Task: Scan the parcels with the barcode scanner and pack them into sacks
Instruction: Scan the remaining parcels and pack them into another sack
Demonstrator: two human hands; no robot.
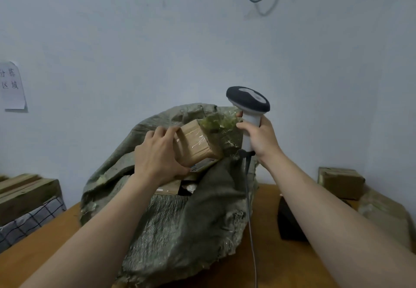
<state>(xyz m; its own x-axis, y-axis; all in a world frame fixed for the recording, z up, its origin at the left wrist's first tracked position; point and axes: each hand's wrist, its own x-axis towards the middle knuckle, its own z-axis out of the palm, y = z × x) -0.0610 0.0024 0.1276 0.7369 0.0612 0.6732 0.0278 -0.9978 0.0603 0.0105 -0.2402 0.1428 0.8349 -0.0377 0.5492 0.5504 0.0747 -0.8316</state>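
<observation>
Item: one taped cardboard parcel (pixel 198 144), held up over the open mouth of the sack (pixel 180 224); the left hand (pixel 157 154) grasps its near-left end, fingers curled over the top edge, thumb beneath. Attitude: tilted, long axis running from the left hand up and rightward toward the barcode scanner (pixel 248 105); a blue-and-white label shows on the lower face, turned down toward the sack. Item: barcode scanner, handle upright, dark head on top, the right hand (pixel 258 139) clasped round the handle; scan window not visible, head apparently facing away from the camera; its cable (pixel 249 197) hangs to the worktop (pixel 281 269). Relation: parcel lies just left of and somewhat below the scanner head, near but apart; the left hand carries it, the right hand sits just beside its far end. Judgement: the label looks turned away from the head, so the parcel would want rotating, or the scanner dipping, before a read. Sack: olive woven, slumped on the worktop, further cartons (pixel 168 188) in its mouth, a green film-wrapped bundle (pixel 221 127) behind the parcel. Also present: brown box (pixel 342 181) and black object (pixel 290 222) at right, wooden crates (pixel 24 190) and checked cloth (pixel 33 220) at left, paper notice (pixel 12 85) on the wall
</observation>
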